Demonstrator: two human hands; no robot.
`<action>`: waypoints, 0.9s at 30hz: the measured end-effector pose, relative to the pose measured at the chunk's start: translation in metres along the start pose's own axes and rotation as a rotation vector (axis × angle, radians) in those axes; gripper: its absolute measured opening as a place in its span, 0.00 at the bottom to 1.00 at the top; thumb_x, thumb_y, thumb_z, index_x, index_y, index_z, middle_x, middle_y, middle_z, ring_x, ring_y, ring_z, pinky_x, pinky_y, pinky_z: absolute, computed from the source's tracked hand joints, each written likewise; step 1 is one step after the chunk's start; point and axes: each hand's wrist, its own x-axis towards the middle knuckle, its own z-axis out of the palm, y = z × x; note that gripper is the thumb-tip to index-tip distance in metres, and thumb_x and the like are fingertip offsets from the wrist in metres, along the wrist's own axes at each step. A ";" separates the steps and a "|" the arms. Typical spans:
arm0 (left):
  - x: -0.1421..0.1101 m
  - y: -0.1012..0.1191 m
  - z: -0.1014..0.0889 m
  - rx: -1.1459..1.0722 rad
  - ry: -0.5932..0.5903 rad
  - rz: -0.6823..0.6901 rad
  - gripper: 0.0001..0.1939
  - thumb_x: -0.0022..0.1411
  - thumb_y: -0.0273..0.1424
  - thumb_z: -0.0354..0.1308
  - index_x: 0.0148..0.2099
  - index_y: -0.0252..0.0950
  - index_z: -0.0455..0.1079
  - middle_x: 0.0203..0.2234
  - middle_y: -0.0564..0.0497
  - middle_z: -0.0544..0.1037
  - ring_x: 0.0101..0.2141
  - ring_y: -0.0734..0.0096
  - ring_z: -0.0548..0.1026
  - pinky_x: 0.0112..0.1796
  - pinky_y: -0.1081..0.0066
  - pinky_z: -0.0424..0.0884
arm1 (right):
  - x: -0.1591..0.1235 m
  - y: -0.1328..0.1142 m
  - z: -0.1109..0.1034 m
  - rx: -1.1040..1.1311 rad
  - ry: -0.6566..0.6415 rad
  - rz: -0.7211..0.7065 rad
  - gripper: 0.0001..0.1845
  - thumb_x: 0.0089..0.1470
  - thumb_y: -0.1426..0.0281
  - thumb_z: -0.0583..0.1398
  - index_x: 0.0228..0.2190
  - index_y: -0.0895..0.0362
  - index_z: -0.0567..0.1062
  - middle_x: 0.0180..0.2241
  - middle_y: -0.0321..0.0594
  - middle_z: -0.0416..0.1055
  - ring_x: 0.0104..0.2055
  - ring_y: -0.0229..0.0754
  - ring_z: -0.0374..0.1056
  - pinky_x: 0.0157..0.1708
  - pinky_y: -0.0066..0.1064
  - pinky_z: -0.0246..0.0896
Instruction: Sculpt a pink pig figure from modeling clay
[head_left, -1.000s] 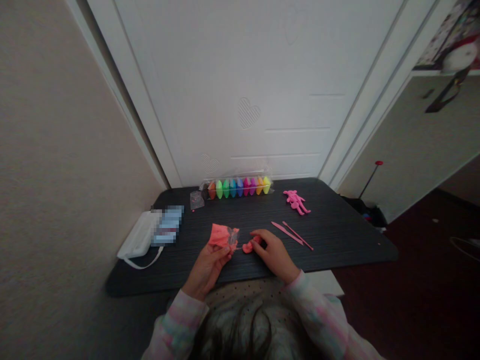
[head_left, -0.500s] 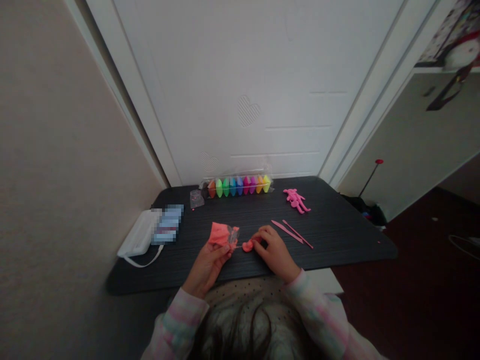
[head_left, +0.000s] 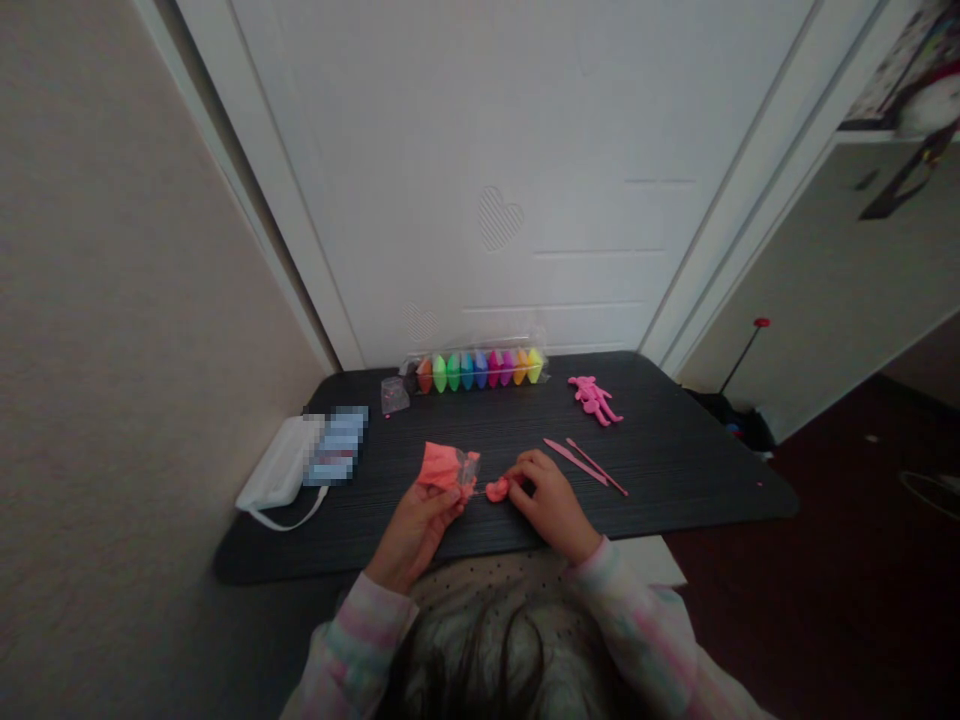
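My left hand (head_left: 426, 522) is closed on a small clear bag of coral-coloured modelling clay (head_left: 441, 465), held above the near part of the dark table. My right hand (head_left: 549, 503) pinches a small lump of the same clay (head_left: 497, 490) between thumb and fingers. A thin strand of clay seems to run between the bag and the lump. Just beyond my right hand lie two pink modelling tools, a flat knife (head_left: 576, 461) and a thin stick (head_left: 598, 467).
A clear pack of clay in several colours (head_left: 480, 371) lies at the table's back edge, with a crumpled clear wrapper (head_left: 394, 395) to its left. A pink figure-shaped piece (head_left: 595, 400) lies at the back right. A white device (head_left: 281, 465) with a cable occupies the left side.
Both hands keep their grips and stay almost in place. The whole view has shifted very slightly.
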 end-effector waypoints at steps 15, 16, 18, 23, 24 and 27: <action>0.002 -0.002 -0.003 0.004 0.006 -0.009 0.10 0.41 0.19 0.63 0.30 0.31 0.69 0.22 0.53 0.75 0.23 0.79 0.71 0.27 0.79 0.68 | 0.000 0.000 -0.002 0.003 0.017 -0.043 0.04 0.48 0.76 0.54 0.28 0.57 0.67 0.29 0.39 0.63 0.35 0.40 0.60 0.37 0.35 0.58; 0.002 -0.002 -0.003 0.003 0.003 -0.008 0.10 0.41 0.19 0.63 0.30 0.31 0.69 0.22 0.53 0.75 0.23 0.80 0.71 0.27 0.79 0.68 | -0.001 -0.001 -0.003 0.006 0.032 -0.062 0.04 0.48 0.76 0.54 0.29 0.57 0.68 0.31 0.40 0.64 0.36 0.41 0.60 0.39 0.35 0.57; 0.002 -0.002 -0.003 0.005 -0.007 -0.008 0.10 0.42 0.20 0.62 0.31 0.31 0.69 0.23 0.53 0.75 0.24 0.79 0.71 0.27 0.79 0.68 | -0.002 -0.002 -0.003 -0.003 0.073 -0.105 0.05 0.49 0.75 0.54 0.31 0.57 0.68 0.35 0.42 0.64 0.40 0.42 0.60 0.42 0.37 0.56; 0.003 -0.003 -0.005 0.014 -0.052 -0.011 0.13 0.44 0.20 0.61 0.35 0.32 0.69 0.26 0.52 0.76 0.25 0.79 0.72 0.28 0.79 0.67 | -0.008 -0.012 0.002 -0.093 0.151 -0.226 0.07 0.47 0.70 0.57 0.32 0.55 0.71 0.39 0.43 0.63 0.44 0.45 0.58 0.44 0.42 0.54; 0.003 -0.003 -0.005 0.016 -0.066 -0.010 0.14 0.44 0.20 0.61 0.37 0.32 0.69 0.27 0.51 0.76 0.26 0.78 0.72 0.29 0.79 0.67 | -0.009 -0.015 0.005 -0.109 0.160 -0.261 0.07 0.46 0.69 0.58 0.32 0.54 0.71 0.40 0.43 0.63 0.45 0.45 0.58 0.45 0.43 0.53; 0.003 -0.002 -0.005 0.019 -0.094 -0.016 0.16 0.45 0.20 0.61 0.39 0.32 0.69 0.29 0.50 0.76 0.28 0.77 0.72 0.30 0.78 0.67 | -0.010 -0.022 0.011 -0.147 0.183 -0.340 0.08 0.45 0.69 0.59 0.33 0.53 0.71 0.41 0.42 0.63 0.44 0.44 0.58 0.47 0.45 0.49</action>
